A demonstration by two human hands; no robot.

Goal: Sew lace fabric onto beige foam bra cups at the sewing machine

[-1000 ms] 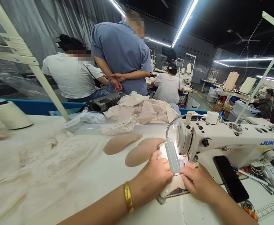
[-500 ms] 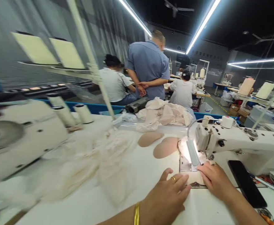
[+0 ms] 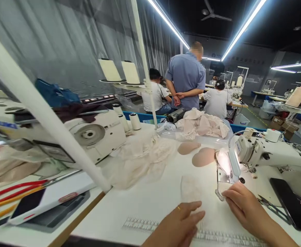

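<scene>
At lower centre, a hand could pass over the bare table [image 3: 145, 200] between the lace cloth [image 3: 145, 164] and left hand [image 3: 177, 221]. The lamp [image 3: 234, 163], sewing machine [image 3: 284, 149] and phone [image 3: 292, 206] obstruct the right; a slanting post [image 3: 49, 116] bars the left.

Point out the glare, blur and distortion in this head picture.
Head view: the lamp by the sewing machine washes out the cloth beside it; ceiling tubes glare against a dark ceiling. Same head view: the pale cloth pile looks soft, and the near pole leans and looks stretched, probably from a wide lens.
</scene>
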